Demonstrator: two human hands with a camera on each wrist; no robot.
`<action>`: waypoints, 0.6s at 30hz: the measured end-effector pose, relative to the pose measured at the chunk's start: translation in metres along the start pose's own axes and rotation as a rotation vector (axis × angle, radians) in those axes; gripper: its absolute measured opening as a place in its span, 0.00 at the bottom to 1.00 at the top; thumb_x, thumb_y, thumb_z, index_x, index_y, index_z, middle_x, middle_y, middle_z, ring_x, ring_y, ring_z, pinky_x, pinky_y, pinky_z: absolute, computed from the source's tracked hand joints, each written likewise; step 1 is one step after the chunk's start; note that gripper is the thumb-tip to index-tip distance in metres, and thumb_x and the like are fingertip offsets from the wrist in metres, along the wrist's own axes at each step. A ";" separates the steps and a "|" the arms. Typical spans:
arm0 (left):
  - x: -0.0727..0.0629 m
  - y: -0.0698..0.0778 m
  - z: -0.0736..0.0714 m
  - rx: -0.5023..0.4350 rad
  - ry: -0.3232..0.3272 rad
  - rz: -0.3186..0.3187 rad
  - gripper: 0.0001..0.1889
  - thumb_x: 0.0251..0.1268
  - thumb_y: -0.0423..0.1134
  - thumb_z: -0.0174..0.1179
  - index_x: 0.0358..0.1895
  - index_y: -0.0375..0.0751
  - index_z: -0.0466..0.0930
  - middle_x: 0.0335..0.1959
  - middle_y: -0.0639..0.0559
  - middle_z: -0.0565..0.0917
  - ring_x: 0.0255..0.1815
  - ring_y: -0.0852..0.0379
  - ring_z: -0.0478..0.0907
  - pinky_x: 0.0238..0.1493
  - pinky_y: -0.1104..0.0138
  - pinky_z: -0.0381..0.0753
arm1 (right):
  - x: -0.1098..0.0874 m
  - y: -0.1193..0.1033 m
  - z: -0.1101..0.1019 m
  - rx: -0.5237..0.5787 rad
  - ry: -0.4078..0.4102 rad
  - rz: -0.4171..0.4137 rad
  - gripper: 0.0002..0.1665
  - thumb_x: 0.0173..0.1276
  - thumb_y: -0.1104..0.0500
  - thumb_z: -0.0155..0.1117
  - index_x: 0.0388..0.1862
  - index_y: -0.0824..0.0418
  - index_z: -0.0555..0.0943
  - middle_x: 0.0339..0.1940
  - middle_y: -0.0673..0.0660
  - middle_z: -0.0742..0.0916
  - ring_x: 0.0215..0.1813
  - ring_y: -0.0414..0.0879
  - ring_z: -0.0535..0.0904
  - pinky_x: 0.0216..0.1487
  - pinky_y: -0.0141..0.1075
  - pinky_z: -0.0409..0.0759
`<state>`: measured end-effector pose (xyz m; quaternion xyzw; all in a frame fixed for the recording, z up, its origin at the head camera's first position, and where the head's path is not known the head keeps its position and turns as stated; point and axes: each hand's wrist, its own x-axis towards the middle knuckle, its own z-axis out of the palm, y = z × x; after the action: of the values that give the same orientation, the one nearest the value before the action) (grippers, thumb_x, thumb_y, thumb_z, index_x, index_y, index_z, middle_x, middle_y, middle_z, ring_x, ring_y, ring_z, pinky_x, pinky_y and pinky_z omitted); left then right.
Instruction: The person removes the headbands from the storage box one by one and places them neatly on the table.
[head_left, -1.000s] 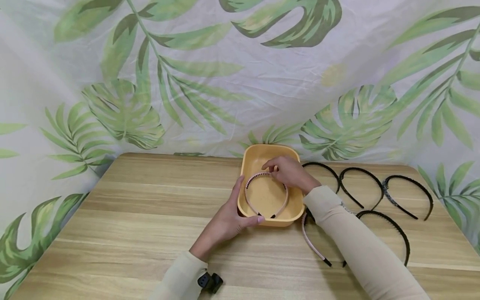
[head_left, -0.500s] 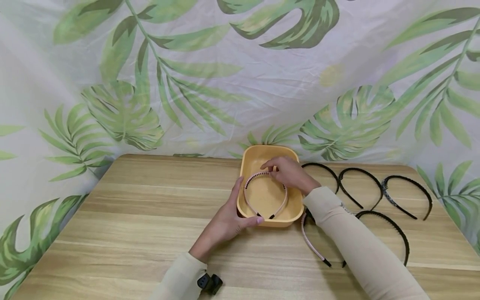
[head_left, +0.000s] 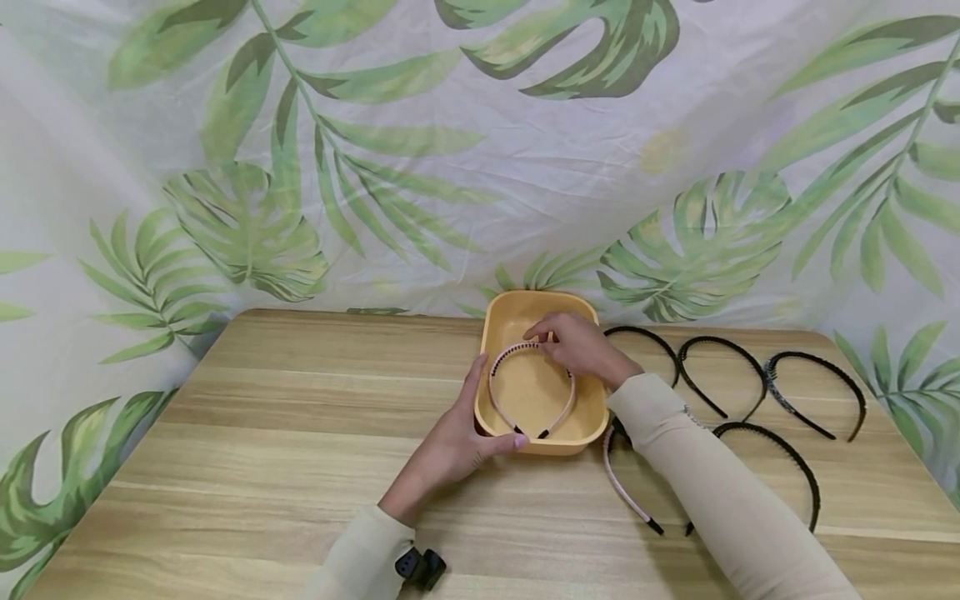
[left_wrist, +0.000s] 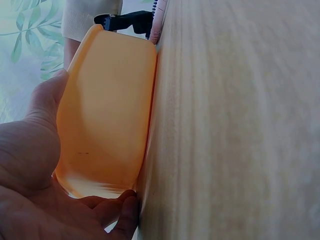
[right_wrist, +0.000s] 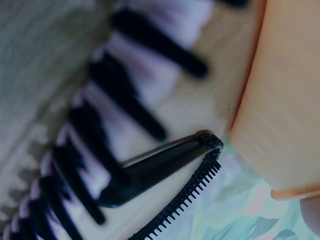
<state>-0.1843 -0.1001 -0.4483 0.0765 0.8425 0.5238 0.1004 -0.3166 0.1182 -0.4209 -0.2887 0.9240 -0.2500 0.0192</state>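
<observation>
In the head view an orange-yellow plastic box stands at the table's back edge. My left hand grips its near left corner, the thumb at the front rim and the fingers along the left side. The left wrist view shows that hand against the box's outer wall. Inside the box lies a pink headband with black teeth and black tips, its ends toward me. My right hand reaches over the right rim and pinches the top of its arch; part of the band is hidden behind the hand.
Right of the box, another pink headband lies partly under the right sleeve. Several dark headbands lie farther right, including one by the sleeve and one at the far right. A leaf-print cloth hangs behind the wooden table.
</observation>
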 end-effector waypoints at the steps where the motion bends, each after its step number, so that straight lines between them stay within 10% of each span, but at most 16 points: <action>1: 0.000 0.000 0.000 0.000 0.000 -0.001 0.67 0.55 0.49 0.81 0.87 0.62 0.35 0.85 0.42 0.58 0.81 0.47 0.62 0.81 0.48 0.60 | 0.000 0.000 0.000 -0.002 0.000 -0.004 0.16 0.72 0.69 0.64 0.55 0.62 0.90 0.40 0.57 0.88 0.36 0.46 0.79 0.38 0.36 0.77; 18: 0.001 -0.002 0.000 0.002 0.001 0.005 0.67 0.55 0.50 0.81 0.87 0.61 0.35 0.86 0.43 0.54 0.83 0.46 0.59 0.82 0.48 0.59 | 0.002 0.002 -0.002 0.029 -0.007 -0.051 0.17 0.73 0.71 0.61 0.54 0.64 0.89 0.40 0.59 0.88 0.37 0.47 0.78 0.41 0.38 0.78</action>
<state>-0.1849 -0.1009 -0.4502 0.0784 0.8428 0.5233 0.0987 -0.3201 0.1194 -0.4198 -0.3128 0.9125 -0.2628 0.0202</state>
